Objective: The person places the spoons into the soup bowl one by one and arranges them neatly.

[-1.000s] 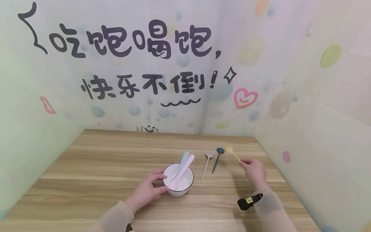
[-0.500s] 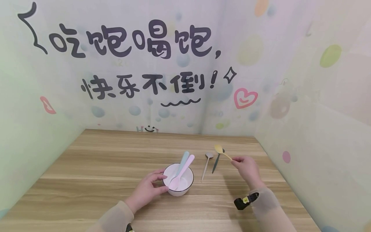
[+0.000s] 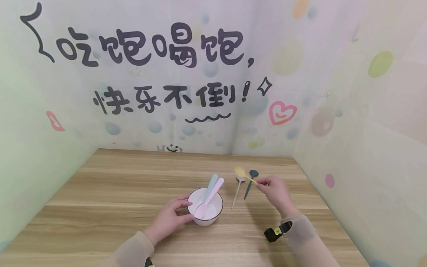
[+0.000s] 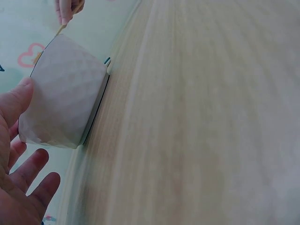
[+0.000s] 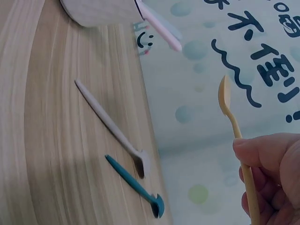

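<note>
A white bowl [image 3: 217, 212] with a dark rim stands on the table, a light-blue spoon [image 3: 211, 184] and a pink spoon [image 3: 212, 194] leaning in it. My left hand [image 3: 170, 215] holds the bowl at its left side; in the left wrist view the thumb [image 4: 18, 98] lies against the faceted wall and two fingers spread away from it. My right hand [image 3: 277, 193] pinches a yellow spoon [image 5: 236, 123] by its handle, bowl end pointing left and raised above the table. In the head view it overlaps the grey-beige spoon [image 3: 236, 194]. A dark teal spoon [image 3: 249, 187] lies beside that one.
The wood-grain table [image 3: 116, 185] meets a printed back wall [image 3: 140, 126] and a right side wall [image 3: 367, 159]. Both loose spoons lie between the bowl and my right hand. A black wrist camera [image 3: 275, 232] sits at my right wrist.
My right hand has carried the yellow spoon leftward, past the dark teal spoon and over the head of the grey-beige one. The left hand and the bowl have stayed put.
</note>
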`<state>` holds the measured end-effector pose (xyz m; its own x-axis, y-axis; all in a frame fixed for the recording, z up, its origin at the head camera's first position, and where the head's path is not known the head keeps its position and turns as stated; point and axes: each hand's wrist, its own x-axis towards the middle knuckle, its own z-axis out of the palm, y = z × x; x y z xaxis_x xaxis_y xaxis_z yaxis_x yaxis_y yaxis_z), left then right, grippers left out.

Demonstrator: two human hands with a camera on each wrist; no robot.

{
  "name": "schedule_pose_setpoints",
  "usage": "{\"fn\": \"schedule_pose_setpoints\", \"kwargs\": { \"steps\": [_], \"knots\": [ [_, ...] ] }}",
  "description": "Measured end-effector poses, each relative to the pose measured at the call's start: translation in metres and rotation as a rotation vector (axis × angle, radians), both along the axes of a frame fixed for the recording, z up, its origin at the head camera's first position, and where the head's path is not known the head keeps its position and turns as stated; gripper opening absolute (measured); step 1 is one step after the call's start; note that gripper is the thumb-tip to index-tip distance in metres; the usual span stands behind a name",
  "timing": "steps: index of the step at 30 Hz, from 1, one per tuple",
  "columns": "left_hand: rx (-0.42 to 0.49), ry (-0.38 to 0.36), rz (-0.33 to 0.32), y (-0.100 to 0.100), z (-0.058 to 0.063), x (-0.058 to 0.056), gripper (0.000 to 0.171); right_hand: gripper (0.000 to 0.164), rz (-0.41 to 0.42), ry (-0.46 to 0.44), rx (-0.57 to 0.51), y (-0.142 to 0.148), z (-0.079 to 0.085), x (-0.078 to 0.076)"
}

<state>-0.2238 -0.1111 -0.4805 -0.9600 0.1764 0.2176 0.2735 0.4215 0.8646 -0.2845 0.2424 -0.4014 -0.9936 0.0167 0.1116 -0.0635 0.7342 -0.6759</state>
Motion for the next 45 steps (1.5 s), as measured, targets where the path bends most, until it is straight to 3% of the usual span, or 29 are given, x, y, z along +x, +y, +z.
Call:
{"fn": "schedule_pose_setpoints", "kwargs": {
  "steps": [13, 20, 36, 45],
  "knots": [
    [0.024, 0.004, -0.011, 0.000, 0.001, 0.000, 0.036, 0.006, 0.102, 0.076, 0.015, -0.022, 0.004, 0.005],
    [0.025, 0.005, -0.012, 0.000, 0.001, 0.000, 0.035, 0.009, 0.167, 0.073, 0.036, -0.030, 0.004, 0.006],
    [0.012, 0.002, 0.001, 0.000, 0.002, 0.001, 0.035, 0.008, 0.355, 0.121, 0.139, -0.045, 0.003, 0.008],
    [0.018, 0.013, -0.006, 0.000, 0.002, 0.001, 0.036, 0.005, 0.435, 0.196, 0.216, -0.050, -0.001, 0.004]
  ]
}}
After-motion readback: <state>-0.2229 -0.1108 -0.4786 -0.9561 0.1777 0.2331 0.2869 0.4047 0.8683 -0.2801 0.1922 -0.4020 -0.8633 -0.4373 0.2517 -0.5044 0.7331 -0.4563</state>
